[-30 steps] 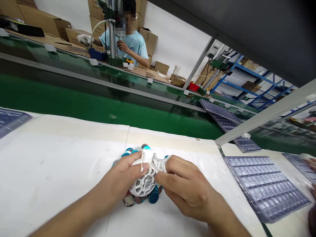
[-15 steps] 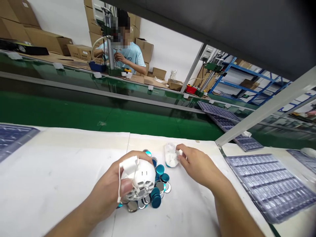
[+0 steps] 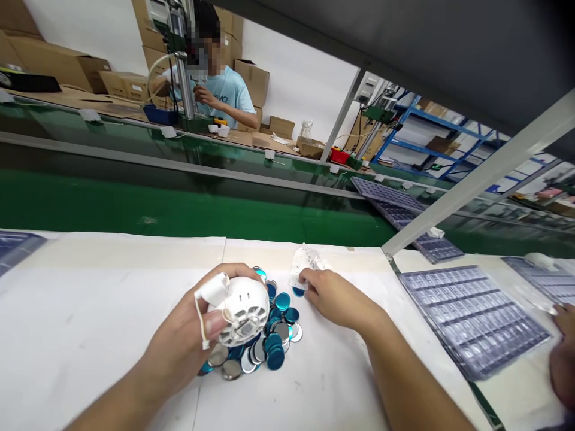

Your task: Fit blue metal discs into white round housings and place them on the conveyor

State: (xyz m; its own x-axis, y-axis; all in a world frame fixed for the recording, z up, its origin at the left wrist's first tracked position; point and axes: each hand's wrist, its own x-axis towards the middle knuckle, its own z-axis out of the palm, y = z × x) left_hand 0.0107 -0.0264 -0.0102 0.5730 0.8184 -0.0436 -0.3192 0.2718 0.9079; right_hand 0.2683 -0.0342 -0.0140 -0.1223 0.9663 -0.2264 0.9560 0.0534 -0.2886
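"What did the left hand [image 3: 179, 341] hold?"

"A white round plastic housing [image 3: 238, 311], gripped closely, above a pile of blue and silver metal discs [image 3: 274, 323]."

"The right hand [image 3: 336, 302]?"

"Touching a crumpled clear plastic packet [image 3: 308, 262] beside the pile; whether it pinched, I couldn't tell."

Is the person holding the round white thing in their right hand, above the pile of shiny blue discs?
The hand is wrong: the head view shows the left hand holding the round white casing, above the pile of shiny blue discs.
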